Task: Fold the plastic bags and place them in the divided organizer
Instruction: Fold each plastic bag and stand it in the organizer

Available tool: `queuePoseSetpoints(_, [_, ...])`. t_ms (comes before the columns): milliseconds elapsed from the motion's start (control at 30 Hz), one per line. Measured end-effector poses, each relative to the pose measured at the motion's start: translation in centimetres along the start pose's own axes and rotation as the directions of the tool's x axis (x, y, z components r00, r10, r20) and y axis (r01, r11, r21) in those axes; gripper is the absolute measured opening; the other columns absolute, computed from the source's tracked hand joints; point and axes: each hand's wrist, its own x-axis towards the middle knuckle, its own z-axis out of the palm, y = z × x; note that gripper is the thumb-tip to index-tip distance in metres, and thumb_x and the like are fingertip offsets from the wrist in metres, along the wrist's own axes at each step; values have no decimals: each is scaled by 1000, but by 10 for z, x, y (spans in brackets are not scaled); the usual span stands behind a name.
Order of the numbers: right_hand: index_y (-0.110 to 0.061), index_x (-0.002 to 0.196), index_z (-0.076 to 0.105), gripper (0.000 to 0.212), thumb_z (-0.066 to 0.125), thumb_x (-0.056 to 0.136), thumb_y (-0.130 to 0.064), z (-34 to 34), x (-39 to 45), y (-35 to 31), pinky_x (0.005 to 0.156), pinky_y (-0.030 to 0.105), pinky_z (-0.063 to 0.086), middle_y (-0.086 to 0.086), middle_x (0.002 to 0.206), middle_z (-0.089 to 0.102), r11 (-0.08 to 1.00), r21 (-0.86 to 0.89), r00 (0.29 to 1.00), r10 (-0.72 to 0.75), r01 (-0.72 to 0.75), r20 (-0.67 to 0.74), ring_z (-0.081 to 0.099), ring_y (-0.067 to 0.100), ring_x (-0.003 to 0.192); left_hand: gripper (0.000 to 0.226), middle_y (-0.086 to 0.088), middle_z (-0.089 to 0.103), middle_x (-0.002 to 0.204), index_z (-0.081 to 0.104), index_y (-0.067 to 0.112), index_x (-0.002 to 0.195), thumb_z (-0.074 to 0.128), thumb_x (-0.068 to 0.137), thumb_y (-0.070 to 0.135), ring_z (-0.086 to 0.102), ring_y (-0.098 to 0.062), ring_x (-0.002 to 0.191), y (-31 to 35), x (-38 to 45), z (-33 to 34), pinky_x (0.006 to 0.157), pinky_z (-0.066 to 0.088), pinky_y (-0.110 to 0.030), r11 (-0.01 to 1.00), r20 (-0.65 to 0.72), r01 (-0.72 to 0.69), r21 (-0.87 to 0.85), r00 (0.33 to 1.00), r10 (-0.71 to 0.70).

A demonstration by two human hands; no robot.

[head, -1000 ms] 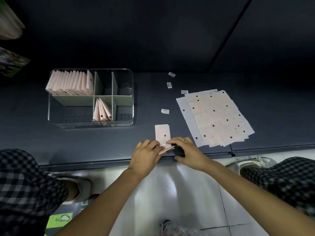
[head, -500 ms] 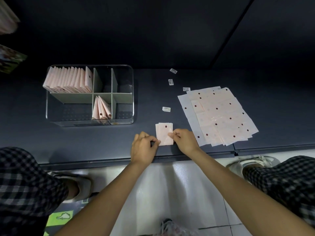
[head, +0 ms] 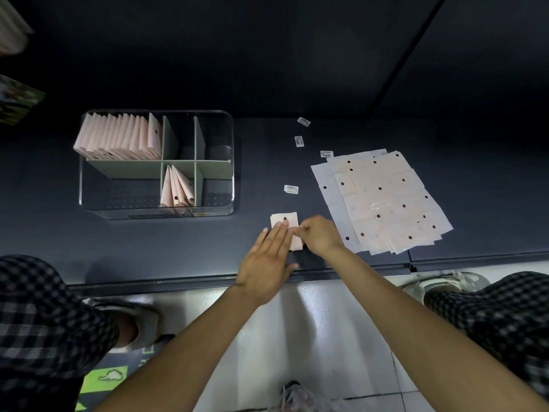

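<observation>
Left hand [head: 267,263]: fingers straight and together, pressing flat on small folded pale-pink plastic bag [head: 285,223] on dark grey tabletop [head: 148,248]. Right hand [head: 319,237]: fingers curled, pinching bag's 3 o'clock edge. Clear divided organizer [head: 231,179] at 10 o'clock; unfolded bag stack [head: 383,200] at 2 o'clock.

A person's flat left hand [head: 269,258] presses a folded pale-pink plastic bag [head: 285,226] on the dark tabletop [head: 178,242]; the right hand [head: 319,236] pinches its edge, right of the clear divided organizer [head: 231,173].
</observation>
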Motion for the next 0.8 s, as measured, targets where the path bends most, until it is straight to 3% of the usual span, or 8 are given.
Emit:
queuePoseSetpoints(167, [-19, 53, 45, 44, 56, 92, -35, -1, -6, -4, 62, 28, 37, -1, 57, 49, 1000, 22, 1000, 12, -12, -2, 52, 25, 70, 79, -8, -25, 154, -27, 7, 139, 13, 95, 60, -20, -19, 143, -14, -3, 6, 115, -16, -35, 991, 128, -20, 131, 992, 3])
queuePoseSetpoints(233, [-14, 69, 58, 32, 54, 92, -36, 5, -16, -3, 68, 32, 41, 3, 72, 61, 995, -94, 988, -49, 35, -147, 58, 27, 81, 81, -8, -24, 154, -25, 8, 141, 13, 94, 62, -20, -19, 143, -13, -3, 6, 115, -15, -36, 990, 142, -21, 141, 990, 1])
queuePoseSetpoints(300, [-16, 95, 64, 23, 50, 93, -34, 19, -32, 5, 78, 36, 41, 3, 95, 67, 930, -343, 877, -272, 134, -395, 58, 26, 93, 81, -7, -24, 154, -21, 8, 144, 14, 94, 62, -21, -18, 143, -12, -2, 5, 115, -16, -36, 992, 149, -12, 129, 989, -7])
queuePoseSetpoints(333, [-17, 104, 65, 26, 47, 93, -33, 26, -40, 9, 82, 35, 41, 1, 104, 67, 873, -436, 798, -417, 219, -435, 59, 25, 98, 81, -6, -24, 154, -19, 9, 145, 14, 94, 62, -21, -18, 143, -12, -2, 4, 115, -16, -36, 993, 149, -6, 117, 989, -12])
queuePoseSetpoints(433, [-14, 120, 64, 45, 32, 96, -36, 47, -55, 38, 102, 40, 42, -2, 126, 63, 609, -665, 635, -730, 433, -255, 57, 22, 118, 79, -7, -22, 155, -16, 8, 146, 15, 95, 59, -21, -19, 143, -13, -3, 3, 115, -16, -36, 994, 155, -13, 110, 988, -5])
queuePoseSetpoints(600, [-15, 129, 57, 56, 14, 101, -39, 42, -58, 66, 107, 52, 35, -4, 137, 53, 502, -767, 704, -704, 399, -95, 45, 23, 131, 82, -4, -19, 156, -14, 9, 147, 17, 94, 63, -17, -16, 144, -20, -2, 3, 115, -16, -35, 996, 168, -35, 84, 986, 21])
queuePoseSetpoints(667, [-18, 124, 61, 48, 25, 100, -38, 38, -58, 62, 105, 50, 39, -5, 131, 58, 515, -756, 687, -717, 404, -121, 50, 22, 127, 82, -3, -18, 157, -13, 11, 148, 18, 93, 64, -16, -14, 144, -27, -4, 1, 115, -15, -35, 995, 184, -61, 84, 982, 45])
queuePoseSetpoints(800, [-20, 94, 76, 23, 80, 73, -27, 27, -50, 49, 81, 33, 54, -9, 104, 72, 587, -637, 578, -774, 499, -259, 68, 19, 94, 80, 0, -15, 158, -8, 14, 150, 25, 94, 60, -14, -11, 144, -32, -4, -2, 116, -15, -32, 998, 184, -64, 0, 981, 63])
